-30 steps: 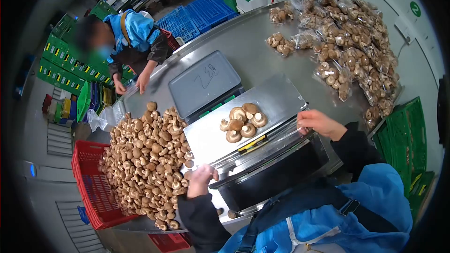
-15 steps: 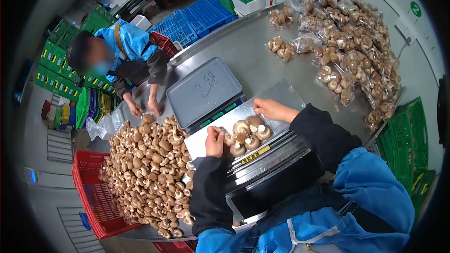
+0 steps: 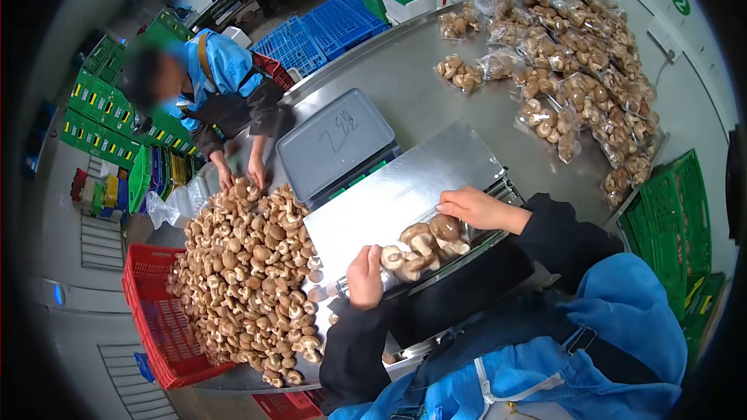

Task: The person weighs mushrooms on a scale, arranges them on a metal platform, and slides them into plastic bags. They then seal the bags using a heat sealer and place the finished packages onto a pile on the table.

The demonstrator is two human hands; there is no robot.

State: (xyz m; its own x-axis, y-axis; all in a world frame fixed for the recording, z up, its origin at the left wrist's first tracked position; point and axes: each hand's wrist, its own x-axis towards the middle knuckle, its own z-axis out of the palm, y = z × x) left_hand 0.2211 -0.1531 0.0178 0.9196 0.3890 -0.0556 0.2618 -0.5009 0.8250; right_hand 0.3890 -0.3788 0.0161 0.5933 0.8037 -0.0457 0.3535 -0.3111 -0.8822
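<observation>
Several shiitake mushrooms (image 3: 424,247) lie in what looks like a clear plastic bag, at the near edge of a shiny metal plate (image 3: 389,201). At the left side of this bunch my left hand (image 3: 364,278) is closed, fingers pinched on the bag's edge. My right hand (image 3: 476,209) pinches the opposite side, beside a brown cap. The thin film is hard to see between my fingers. Beneath the mushrooms runs the front rail of the machine that carries the plate. A grey lidded box (image 3: 334,144) stands just beyond the plate.
A large heap of loose mushrooms (image 3: 249,272) spreads at the left, beside a red crate (image 3: 148,327). Across the table a co-worker's hands (image 3: 243,171) touch the heap. Bagged mushrooms (image 3: 576,70) pile up at the far right. Green crates (image 3: 669,225) stand at right.
The bunch of mushrooms has come toward me, from the plate's middle to its near edge, with both my hands moving along. The co-worker's hands now hold or touch mushrooms at the heap.
</observation>
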